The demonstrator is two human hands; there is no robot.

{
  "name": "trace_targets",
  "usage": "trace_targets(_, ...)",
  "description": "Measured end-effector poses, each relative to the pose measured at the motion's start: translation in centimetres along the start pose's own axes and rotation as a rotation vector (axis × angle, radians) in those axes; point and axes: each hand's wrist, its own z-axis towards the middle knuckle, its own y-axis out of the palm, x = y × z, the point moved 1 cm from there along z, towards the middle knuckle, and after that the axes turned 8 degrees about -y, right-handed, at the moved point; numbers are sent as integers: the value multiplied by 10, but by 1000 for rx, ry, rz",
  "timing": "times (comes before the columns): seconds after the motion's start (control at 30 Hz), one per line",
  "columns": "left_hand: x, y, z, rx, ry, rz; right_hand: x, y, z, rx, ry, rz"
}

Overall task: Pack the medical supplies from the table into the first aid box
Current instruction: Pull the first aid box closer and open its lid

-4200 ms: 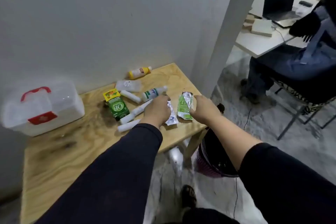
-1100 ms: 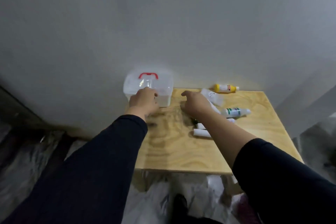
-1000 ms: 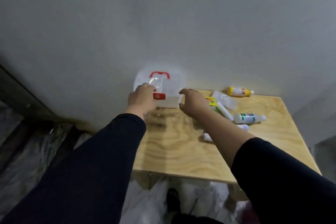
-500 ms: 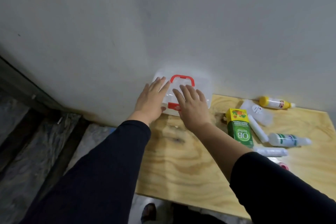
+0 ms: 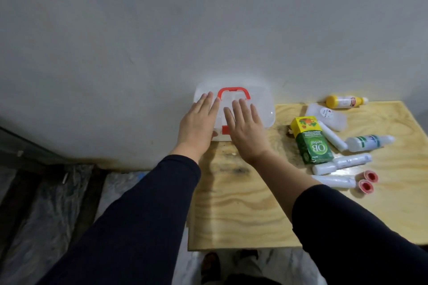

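Observation:
A translucent white first aid box [image 5: 264, 109] with a red handle and red front latch stands closed against the wall at the table's far left. My left hand [image 5: 198, 122] and my right hand [image 5: 245, 127] both lie flat on its lid, fingers spread, thumbs near the latch. To the right lie a green and yellow carton [image 5: 310, 143], several white gauze rolls [image 5: 352, 161], a white bottle [image 5: 368, 143], a yellow bottle [image 5: 345, 101], a clear pouch [image 5: 328, 118] and two red-cored tape rolls [image 5: 368, 180].
The plywood table [image 5: 243, 203] stands against a grey wall; its left edge runs just below the box. Left of the table, the floor is covered with plastic sheeting [image 5: 46, 203]. My feet show under the near edge.
Both hands left the sachets at the table's right and moved to the box. In the last half second they slid further up onto its lid, fingers flattened.

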Motion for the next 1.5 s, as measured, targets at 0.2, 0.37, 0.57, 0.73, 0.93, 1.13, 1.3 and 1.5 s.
trace_targets(0.2, -1, 7, 1, 22, 16, 97, -4, -2, -1, -25, 8, -13)
trace_targets(0.37, 0, 6, 3, 6, 14, 85, -4, 3, 0, 12, 18, -21)
trace_targets(0.57, 4, 3, 0, -4, -21, 42, -2, 6, -3, 4, 51, -34)
trace_targets(0.73, 6, -3, 0, -11, -43, 5, 8, 1, -8, -23, 41, -64)
trace_targets(0.93, 14, 0, 9, -83, 7, 90, 10, 7, -5, -7, 23, -125)
trace_targets(1.13, 11, 3, 9, -89, 42, 164, 5, 24, 7, 164, 48, -251)
trace_targets(1.3, 11, 4, 8, -88, 41, 152, 3, 30, 10, 193, 99, -211)
trace_targets(1.5, 12, 3, 8, -94, 25, 137, 0, 31, 13, 199, 110, -173)
